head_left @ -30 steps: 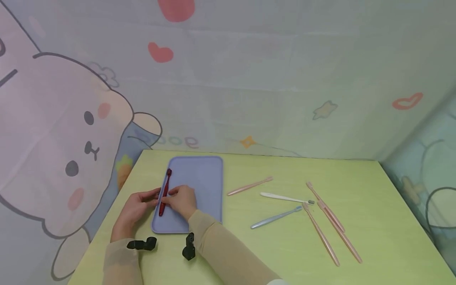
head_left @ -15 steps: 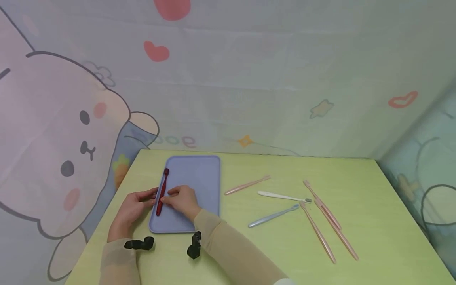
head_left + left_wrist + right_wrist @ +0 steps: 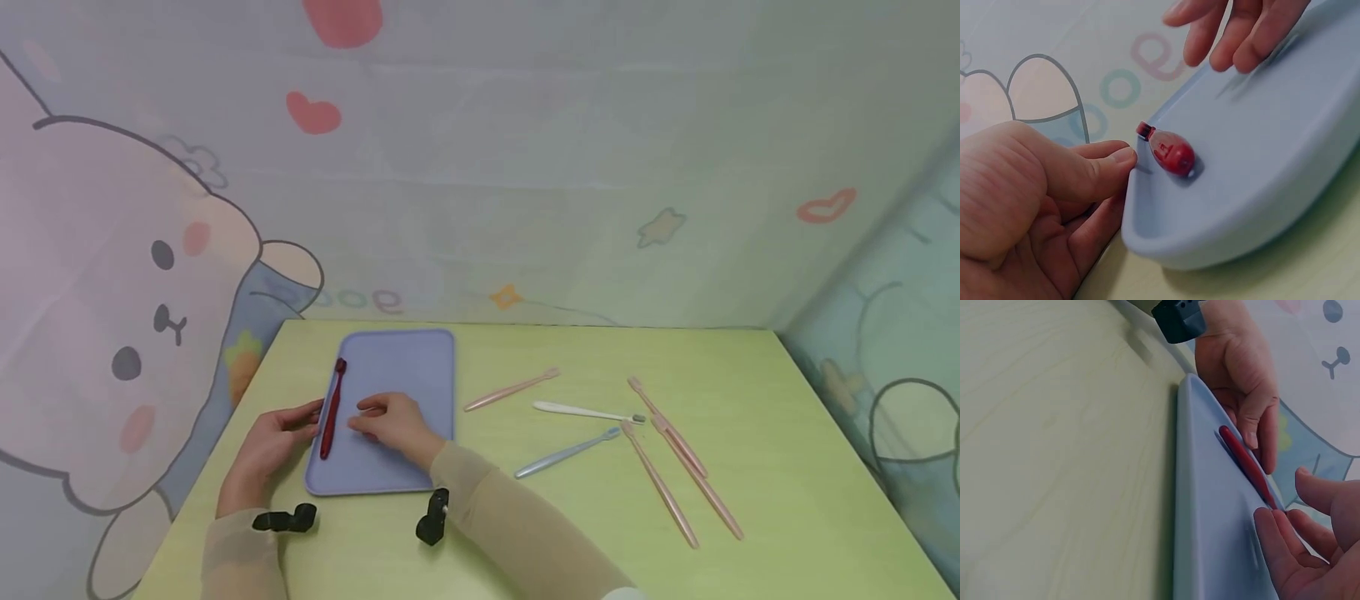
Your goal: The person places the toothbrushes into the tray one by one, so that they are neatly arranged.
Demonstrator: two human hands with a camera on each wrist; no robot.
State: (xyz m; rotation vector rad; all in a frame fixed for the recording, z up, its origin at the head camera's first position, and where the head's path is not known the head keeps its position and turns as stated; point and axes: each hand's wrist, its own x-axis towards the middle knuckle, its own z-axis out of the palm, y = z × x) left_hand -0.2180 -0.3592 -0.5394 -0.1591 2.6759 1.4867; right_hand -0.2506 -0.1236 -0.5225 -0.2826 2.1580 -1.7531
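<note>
A dark red toothbrush (image 3: 332,412) lies inside the lavender tray (image 3: 397,358), along its left rim, with its head toward the back. At that rim my left hand (image 3: 270,448) pinches the tray's edge, thumb at the top of the rim and fingers along the outer side, as the left wrist view shows. My right hand (image 3: 401,427) is over the middle of the tray, to the right of the red toothbrush, apart from it. Nothing is between its loosely bent fingers (image 3: 1250,44).
Right of the tray lie a pink toothbrush (image 3: 510,390), a white toothbrush (image 3: 577,410) and a blue toothbrush (image 3: 566,452). Further right are more pink toothbrushes (image 3: 662,487), two of them overlapping. A printed cloth (image 3: 525,167) hangs behind the yellow-green table (image 3: 450,558).
My right hand has let go of the red toothbrush and drawn away to the right. The toothbrush stays along the tray's left rim. My left hand keeps its place at the rim.
</note>
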